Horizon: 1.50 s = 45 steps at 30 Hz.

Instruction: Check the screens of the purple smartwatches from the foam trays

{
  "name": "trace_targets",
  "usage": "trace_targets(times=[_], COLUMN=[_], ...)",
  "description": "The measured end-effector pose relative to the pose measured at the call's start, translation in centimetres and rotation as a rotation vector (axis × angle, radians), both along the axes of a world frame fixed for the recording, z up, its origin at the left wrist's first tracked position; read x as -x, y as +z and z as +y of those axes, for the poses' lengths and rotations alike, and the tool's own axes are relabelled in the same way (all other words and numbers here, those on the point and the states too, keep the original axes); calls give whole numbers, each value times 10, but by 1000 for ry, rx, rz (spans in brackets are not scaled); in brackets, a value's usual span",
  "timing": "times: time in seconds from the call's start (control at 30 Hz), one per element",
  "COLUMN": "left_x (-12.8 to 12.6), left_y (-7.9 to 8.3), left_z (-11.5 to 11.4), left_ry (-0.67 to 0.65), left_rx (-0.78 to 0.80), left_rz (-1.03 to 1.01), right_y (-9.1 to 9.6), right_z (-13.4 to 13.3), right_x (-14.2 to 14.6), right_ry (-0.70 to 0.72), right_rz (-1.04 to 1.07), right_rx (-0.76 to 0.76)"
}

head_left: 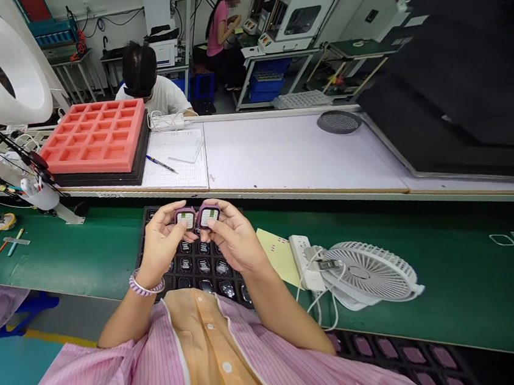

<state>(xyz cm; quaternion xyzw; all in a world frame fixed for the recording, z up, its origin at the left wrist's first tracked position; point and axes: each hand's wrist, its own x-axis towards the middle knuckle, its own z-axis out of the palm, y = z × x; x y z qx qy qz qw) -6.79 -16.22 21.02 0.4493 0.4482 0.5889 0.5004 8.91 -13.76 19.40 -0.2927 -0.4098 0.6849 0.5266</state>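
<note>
My left hand [163, 242] pinches a small purple-rimmed watch case [185, 218] with a pale, screen-like face towards me. A matching purple-rimmed watch case [208, 215] is in my right hand [239, 243], thumb on its lower edge. The two cases are side by side, almost touching, above a black compartment tray [196, 273]. Several shiny dark rounded-square pieces [204, 265] sit in the tray's pockets. Both hands and forearms hide parts of the tray.
A white fan [369, 272] lies beside a power strip [308, 263] and yellow paper [278, 254] on the right. A raised white shelf [271, 148] bears a pink foam tray [95, 139] and a pen [161, 164]. A lamp [30, 88] overhangs the left. Two people work beyond.
</note>
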Motion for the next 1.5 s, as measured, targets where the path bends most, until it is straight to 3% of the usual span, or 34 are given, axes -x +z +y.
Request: trace_targets(times=[0.4, 0.8, 1.33, 1.5], left_x=[2, 2, 3, 1], left_y=[-8, 0, -5, -3], left_z=[2, -1, -3, -2], left_ry=[-45, 4, -43, 6], left_rx=[-44, 64, 20, 10], left_rz=[-16, -37, 26, 22], right_y=[0, -6, -6, -10], right_z=[-1, 1, -1, -1], right_x=[-1, -2, -3, -3], right_ry=[5, 39, 13, 45], right_rz=[-20, 41, 20, 44], right_rx=[-15, 38, 23, 32])
